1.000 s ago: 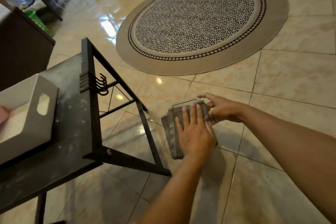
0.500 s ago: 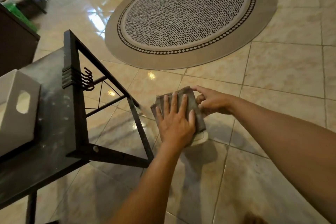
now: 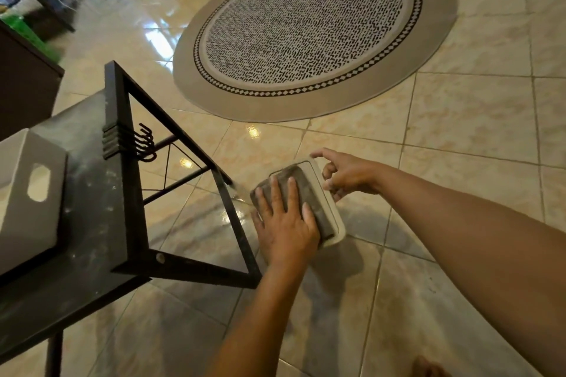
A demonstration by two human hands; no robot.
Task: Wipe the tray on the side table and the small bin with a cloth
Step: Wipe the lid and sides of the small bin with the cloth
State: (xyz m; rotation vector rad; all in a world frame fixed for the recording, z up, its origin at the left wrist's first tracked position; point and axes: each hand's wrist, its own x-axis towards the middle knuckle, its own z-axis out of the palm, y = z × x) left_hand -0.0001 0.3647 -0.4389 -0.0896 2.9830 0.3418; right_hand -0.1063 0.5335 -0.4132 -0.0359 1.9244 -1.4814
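Observation:
The small white bin [image 3: 332, 217] stands on the floor just right of the side table, seen from above with its lid facing me. A folded grey cloth [image 3: 301, 190] lies on the lid and covers most of it. My left hand [image 3: 284, 226] presses flat on the cloth with fingers spread. My right hand [image 3: 346, 174] holds the bin's far right rim with its fingertips, index finger stretched out. The white tray [image 3: 27, 202], with a cut-out handle, sits on the dark side table [image 3: 92, 239] at the left.
The table's black metal frame [image 3: 183, 266] with several hooks [image 3: 147, 144] juts out next to the bin. A round patterned rug [image 3: 306, 27] lies further away on the glossy tiles. Dark furniture [image 3: 24, 82] stands at the far left. A bare foot [image 3: 428, 367] shows at the bottom.
My left hand has slid the cloth toward me and to the left across the lid, uncovering the lid's white right edge. My right hand has stayed on the bin's rim.

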